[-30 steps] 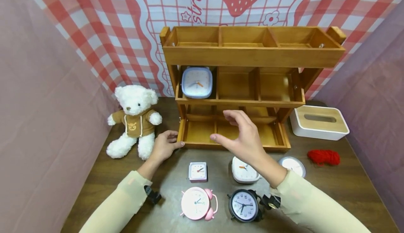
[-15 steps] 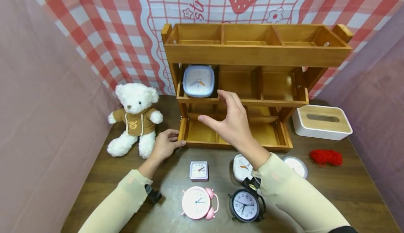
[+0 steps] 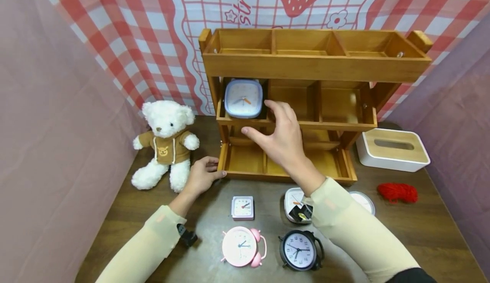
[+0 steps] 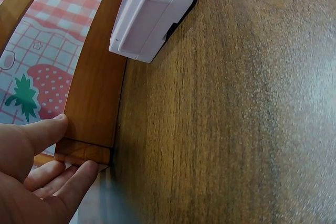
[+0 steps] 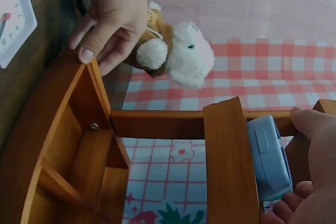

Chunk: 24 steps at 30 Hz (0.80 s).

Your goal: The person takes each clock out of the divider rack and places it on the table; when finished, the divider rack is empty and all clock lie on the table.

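A blue square alarm clock [image 3: 243,98] leans in the left compartment of the wooden shelf's [image 3: 317,69] middle tier. My right hand [image 3: 281,136] is just below and right of it, thumb and fingers spread apart. In the right wrist view, the same clock [image 5: 269,156] appears side-on beside the fingers; contact cannot be told. My left hand [image 3: 200,175] holds the bottom tier's front left corner. The left wrist view has the thumb on the front board [image 4: 94,93] and the fingers at its end. A small pale square clock [image 3: 243,207] lies nearby on the table.
A pink twin-bell clock [image 3: 239,246], a black alarm clock [image 3: 297,250], a white clock [image 3: 294,197] and a round clock [image 3: 363,202], partly behind my right sleeve, lie in front. A teddy bear [image 3: 165,144] sits left; a tissue box [image 3: 394,149] and red yarn [image 3: 398,192] lie right.
My right hand has moved up and left, from in front of the lower tier to beside the blue clock. The left hand has stayed at the shelf corner. The head view has shifted slightly.
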Each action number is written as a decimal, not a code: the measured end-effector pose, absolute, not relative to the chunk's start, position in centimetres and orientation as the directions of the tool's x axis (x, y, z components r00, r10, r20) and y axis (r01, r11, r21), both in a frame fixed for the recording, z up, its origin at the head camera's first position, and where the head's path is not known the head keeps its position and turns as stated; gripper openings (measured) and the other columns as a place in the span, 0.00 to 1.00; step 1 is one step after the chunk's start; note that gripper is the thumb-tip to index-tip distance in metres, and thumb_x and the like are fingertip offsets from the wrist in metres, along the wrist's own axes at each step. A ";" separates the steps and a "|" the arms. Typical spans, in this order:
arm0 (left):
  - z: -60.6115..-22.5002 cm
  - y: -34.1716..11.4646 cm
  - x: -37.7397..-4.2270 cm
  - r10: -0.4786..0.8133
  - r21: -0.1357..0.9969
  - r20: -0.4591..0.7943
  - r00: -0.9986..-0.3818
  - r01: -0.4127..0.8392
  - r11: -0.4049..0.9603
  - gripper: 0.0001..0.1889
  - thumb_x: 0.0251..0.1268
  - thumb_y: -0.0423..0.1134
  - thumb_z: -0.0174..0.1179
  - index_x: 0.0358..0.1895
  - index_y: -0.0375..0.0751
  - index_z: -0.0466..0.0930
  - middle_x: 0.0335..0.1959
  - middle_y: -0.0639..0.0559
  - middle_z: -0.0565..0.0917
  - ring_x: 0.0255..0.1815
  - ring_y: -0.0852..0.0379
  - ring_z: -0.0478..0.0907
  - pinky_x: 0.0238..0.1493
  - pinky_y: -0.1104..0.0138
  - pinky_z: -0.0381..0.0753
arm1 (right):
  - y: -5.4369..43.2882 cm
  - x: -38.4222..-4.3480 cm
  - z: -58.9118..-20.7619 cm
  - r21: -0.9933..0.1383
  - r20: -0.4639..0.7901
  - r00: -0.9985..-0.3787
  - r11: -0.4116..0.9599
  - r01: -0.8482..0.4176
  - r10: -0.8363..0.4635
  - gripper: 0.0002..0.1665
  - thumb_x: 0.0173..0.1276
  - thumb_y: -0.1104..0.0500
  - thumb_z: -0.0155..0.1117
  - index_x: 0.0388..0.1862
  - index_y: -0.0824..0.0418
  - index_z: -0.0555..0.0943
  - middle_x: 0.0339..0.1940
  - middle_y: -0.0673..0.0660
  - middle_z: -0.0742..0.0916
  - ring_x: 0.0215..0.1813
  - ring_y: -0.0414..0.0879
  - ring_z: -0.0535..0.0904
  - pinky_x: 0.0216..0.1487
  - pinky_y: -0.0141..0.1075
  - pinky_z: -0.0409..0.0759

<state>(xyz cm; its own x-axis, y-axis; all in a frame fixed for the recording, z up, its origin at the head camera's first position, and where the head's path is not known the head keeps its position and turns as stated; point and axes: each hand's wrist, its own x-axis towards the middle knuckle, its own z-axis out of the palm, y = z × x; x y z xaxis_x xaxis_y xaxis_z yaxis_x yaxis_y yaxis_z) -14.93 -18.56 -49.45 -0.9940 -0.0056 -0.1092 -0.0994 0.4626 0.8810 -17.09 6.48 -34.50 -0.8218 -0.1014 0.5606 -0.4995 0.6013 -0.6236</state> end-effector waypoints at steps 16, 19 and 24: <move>-49.4 -18.7 -15.0 0.001 0.878 -0.102 -0.995 -0.090 0.470 0.25 0.58 0.33 0.75 0.59 0.30 0.79 0.54 0.32 0.86 0.57 0.38 0.85 0.53 0.55 0.87 | 5.2 -18.7 -33.8 -0.625 0.475 -0.877 0.674 -0.393 -0.071 0.53 0.51 0.36 0.83 0.69 0.61 0.75 0.62 0.62 0.83 0.63 0.58 0.75 0.62 0.51 0.76; -49.4 -18.7 -15.0 0.002 0.880 -0.096 -0.995 -0.084 0.468 0.25 0.58 0.33 0.75 0.58 0.30 0.80 0.54 0.32 0.86 0.56 0.38 0.85 0.54 0.54 0.87 | 4.8 -19.0 -33.8 -0.621 0.484 -0.872 0.675 -0.398 -0.069 0.54 0.51 0.36 0.83 0.70 0.62 0.74 0.61 0.63 0.83 0.62 0.59 0.75 0.62 0.52 0.75; -49.5 -18.7 -14.9 0.002 0.878 -0.095 -0.996 -0.082 0.471 0.25 0.58 0.33 0.75 0.58 0.30 0.80 0.53 0.33 0.86 0.56 0.39 0.86 0.54 0.54 0.87 | 4.3 -19.5 -33.6 -0.589 0.506 -0.858 0.690 -0.420 -0.089 0.54 0.50 0.37 0.83 0.70 0.62 0.74 0.60 0.65 0.83 0.62 0.61 0.75 0.62 0.52 0.74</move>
